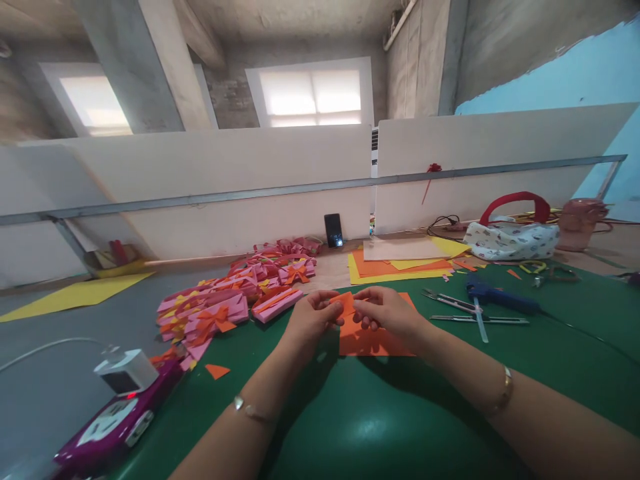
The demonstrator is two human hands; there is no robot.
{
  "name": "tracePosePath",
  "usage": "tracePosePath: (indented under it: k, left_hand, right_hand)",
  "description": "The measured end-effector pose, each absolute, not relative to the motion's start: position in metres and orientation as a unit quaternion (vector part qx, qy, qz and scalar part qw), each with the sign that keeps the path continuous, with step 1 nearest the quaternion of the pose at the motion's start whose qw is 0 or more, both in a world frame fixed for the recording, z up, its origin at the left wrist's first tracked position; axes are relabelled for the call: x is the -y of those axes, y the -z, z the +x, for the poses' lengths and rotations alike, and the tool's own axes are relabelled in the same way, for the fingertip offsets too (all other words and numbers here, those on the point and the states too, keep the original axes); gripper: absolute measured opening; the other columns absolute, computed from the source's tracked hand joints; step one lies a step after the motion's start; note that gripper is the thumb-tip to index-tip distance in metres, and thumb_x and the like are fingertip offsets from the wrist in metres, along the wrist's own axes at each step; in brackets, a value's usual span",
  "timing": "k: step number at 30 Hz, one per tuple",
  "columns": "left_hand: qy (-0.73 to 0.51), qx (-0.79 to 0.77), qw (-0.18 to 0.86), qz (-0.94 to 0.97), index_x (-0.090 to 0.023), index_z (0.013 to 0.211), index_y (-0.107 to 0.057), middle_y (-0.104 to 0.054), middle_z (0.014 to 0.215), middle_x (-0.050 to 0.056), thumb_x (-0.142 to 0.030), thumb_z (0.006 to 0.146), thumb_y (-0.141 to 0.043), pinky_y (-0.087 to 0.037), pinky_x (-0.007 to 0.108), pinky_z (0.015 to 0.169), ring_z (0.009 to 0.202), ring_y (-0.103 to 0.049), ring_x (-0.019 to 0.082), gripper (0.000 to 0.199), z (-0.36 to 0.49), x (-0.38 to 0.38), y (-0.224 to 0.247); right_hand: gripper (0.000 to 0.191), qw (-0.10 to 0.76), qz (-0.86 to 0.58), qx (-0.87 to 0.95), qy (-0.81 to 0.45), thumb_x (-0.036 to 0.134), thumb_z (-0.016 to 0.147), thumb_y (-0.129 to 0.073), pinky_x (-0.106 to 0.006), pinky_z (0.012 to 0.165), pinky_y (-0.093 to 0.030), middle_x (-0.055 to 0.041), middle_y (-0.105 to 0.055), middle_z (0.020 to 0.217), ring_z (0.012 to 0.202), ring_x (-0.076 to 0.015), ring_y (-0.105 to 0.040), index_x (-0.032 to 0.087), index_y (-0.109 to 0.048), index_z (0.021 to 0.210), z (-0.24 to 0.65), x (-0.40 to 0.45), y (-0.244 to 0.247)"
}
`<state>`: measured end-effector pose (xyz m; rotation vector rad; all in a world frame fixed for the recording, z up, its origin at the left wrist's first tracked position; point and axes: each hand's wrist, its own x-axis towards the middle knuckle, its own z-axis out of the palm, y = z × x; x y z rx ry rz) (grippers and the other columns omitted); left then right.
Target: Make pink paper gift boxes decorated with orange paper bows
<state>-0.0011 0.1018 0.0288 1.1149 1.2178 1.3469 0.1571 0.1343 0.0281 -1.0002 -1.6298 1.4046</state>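
Observation:
A small piece of orange paper (345,303) is held up between my two hands. My left hand (315,320) pinches its left side with thumb and fingers. On its right side, the fingers of my right hand (385,310) are closed on the same piece. Beneath both hands, a larger orange sheet (373,341) lies flat on the green mat (370,413). To the left is a pile of folded pink, orange and yellow paper pieces (220,313), some with orange bows. One pink and orange strip (277,303) lies close to my left hand.
Right of my hands lie a blue glue gun (505,298) and craft knives (480,321). Behind are stacked coloured sheets (357,270), a phone (333,230) and a white bag with a red handle (513,239). A purple power strip (120,420) with a charger occupies the front left.

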Motion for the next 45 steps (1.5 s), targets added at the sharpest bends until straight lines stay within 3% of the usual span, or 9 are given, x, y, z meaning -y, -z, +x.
tracePosePath:
  k: [6, 11, 16, 22, 29, 35, 40, 45]
  left_hand:
    - [-0.552, -0.504, 0.439, 0.499, -0.014, 0.089, -0.058, -0.060, 0.057, -0.002, -0.020, 0.062, -0.069, -0.037, 0.019, 0.045, 0.047, -0.056, 0.010, 0.030, 0.004, -0.100, -0.033]
    - [-0.536, -0.526, 0.421, 0.509, -0.014, 0.075, -0.065, -0.064, 0.060, 0.002, -0.023, 0.058, -0.072, -0.038, 0.020, 0.047, 0.052, -0.057, 0.011, 0.021, 0.002, -0.102, -0.033]
    - [-0.520, -0.500, 0.430, 0.542, -0.013, 0.075, -0.070, -0.069, 0.074, 0.008, -0.027, 0.056, -0.075, -0.047, 0.027, 0.067, 0.067, -0.061, 0.016, 0.024, 0.003, -0.101, -0.036]
    - [-0.511, -0.497, 0.433, 0.552, -0.013, 0.065, -0.071, -0.067, 0.062, 0.005, -0.027, 0.057, -0.074, -0.045, 0.025, 0.060, 0.057, -0.059, 0.014, 0.016, 0.005, -0.100, -0.038]
    - [-0.516, -0.535, 0.462, 0.484, -0.015, 0.067, -0.073, -0.070, 0.065, 0.006, -0.023, 0.054, -0.076, -0.044, 0.024, 0.057, 0.058, -0.059, 0.014, 0.016, -0.004, -0.102, -0.033]
    - [-0.491, -0.484, 0.486, 0.538, -0.015, 0.078, -0.073, -0.073, 0.074, 0.005, -0.023, 0.054, -0.078, -0.046, 0.025, 0.068, 0.069, -0.062, 0.014, 0.025, -0.011, -0.102, -0.040]
    - [-0.507, -0.488, 0.479, 0.525, -0.012, 0.073, -0.072, -0.070, 0.061, 0.003, -0.018, 0.050, -0.077, -0.047, 0.027, 0.063, 0.057, -0.061, 0.014, 0.024, -0.015, -0.104, -0.041]
    - [-0.503, -0.516, 0.454, 0.523, -0.011, 0.087, -0.070, -0.066, 0.053, -0.002, -0.012, 0.050, -0.074, -0.045, 0.025, 0.059, 0.052, -0.059, 0.012, 0.038, -0.016, -0.104, -0.041]
  right_hand:
    - [0.004, 0.369, -0.399, 0.663, -0.515, 0.017, 0.068, -0.056, -0.020, 0.045, -0.036, 0.0001, -0.059, 0.059, 0.049, -0.0075, -0.049, 0.016, -0.055, 0.065, 0.157, -0.135, -0.026]
    - [0.006, 0.392, -0.401, 0.703, -0.436, 0.015, 0.067, -0.053, -0.022, 0.052, -0.039, 0.0009, -0.058, 0.059, 0.055, -0.0106, -0.053, 0.017, -0.058, 0.065, 0.157, -0.133, -0.027]
    - [0.013, 0.398, -0.380, 0.753, -0.360, 0.015, 0.069, -0.051, -0.023, 0.054, -0.035, 0.0015, -0.057, 0.059, 0.059, -0.0125, -0.051, 0.018, -0.063, 0.064, 0.158, -0.131, -0.026]
    - [0.019, 0.364, -0.352, 0.819, -0.269, 0.016, 0.074, -0.048, -0.023, 0.053, -0.033, 0.0003, -0.060, 0.064, 0.059, -0.0123, -0.049, 0.018, -0.066, 0.071, 0.159, -0.128, -0.026]
    - [0.018, 0.350, -0.356, 0.822, -0.274, 0.014, 0.072, -0.047, -0.021, 0.049, -0.030, 0.0023, -0.053, 0.053, 0.052, -0.0103, -0.047, 0.017, -0.056, 0.057, 0.157, -0.128, -0.024]
    - [0.016, 0.364, -0.377, 0.799, -0.293, 0.014, 0.072, -0.046, -0.020, 0.049, -0.035, 0.0027, -0.055, 0.053, 0.052, -0.0099, -0.048, 0.017, -0.054, 0.058, 0.158, -0.126, -0.025]
    - [0.012, 0.368, -0.383, 0.788, -0.310, 0.015, 0.070, -0.048, -0.020, 0.048, -0.035, 0.0029, -0.054, 0.054, 0.052, -0.0102, -0.049, 0.017, -0.053, 0.059, 0.158, -0.127, -0.026]
    - [0.012, 0.340, -0.363, 0.805, -0.325, 0.024, 0.075, -0.052, -0.022, 0.055, -0.038, 0.0002, -0.061, 0.066, 0.062, -0.0126, -0.053, 0.017, -0.062, 0.071, 0.158, -0.127, -0.026]
